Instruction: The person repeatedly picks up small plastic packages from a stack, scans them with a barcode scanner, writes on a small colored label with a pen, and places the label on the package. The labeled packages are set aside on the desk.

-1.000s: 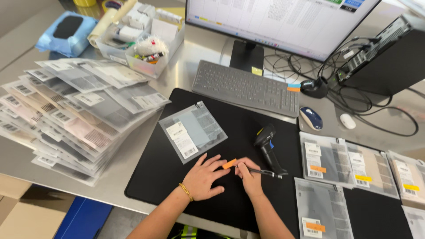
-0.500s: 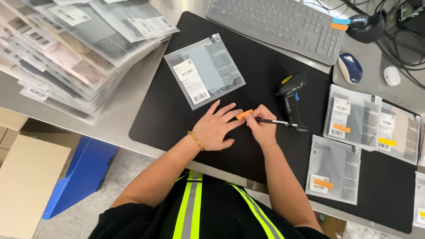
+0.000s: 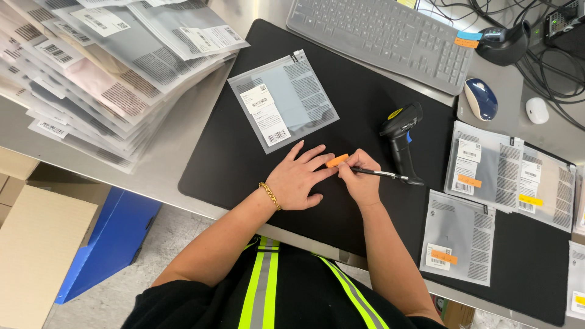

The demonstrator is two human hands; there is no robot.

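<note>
A clear zip bag (image 3: 283, 100) holding a folded pale blue-grey item and bearing white labels lies flat on the black mat (image 3: 231, 152), at about eleven o'clock from the hands and apart from them. At nine to eleven o'clock a fanned stack of similar clear bags (image 3: 91, 61), each with a folded garment inside, spreads over the steel counter (image 3: 164, 173). At three o'clock more flat bags (image 3: 509, 173) lie side by side, each carrying a small orange tag, with another bag (image 3: 457, 234) at four o'clock. Below the counter edge, at eight o'clock, stand a cardboard box (image 3: 36, 244) and a blue bin (image 3: 106, 240); their contents cannot be seen. The left hand (image 3: 298, 180) lies flat on the mat, fingers spread and open, its fingertips pinning a small orange sticker (image 3: 336, 161). The right hand (image 3: 361, 180) is closed around a black pen (image 3: 381, 174), whose tip meets the sticker. A black barcode scanner (image 3: 402, 137) lies just beside the pen at two o'clock. A grey keyboard (image 3: 384, 36) sits at twelve o'clock, a mouse (image 3: 480, 99) at two.
</note>
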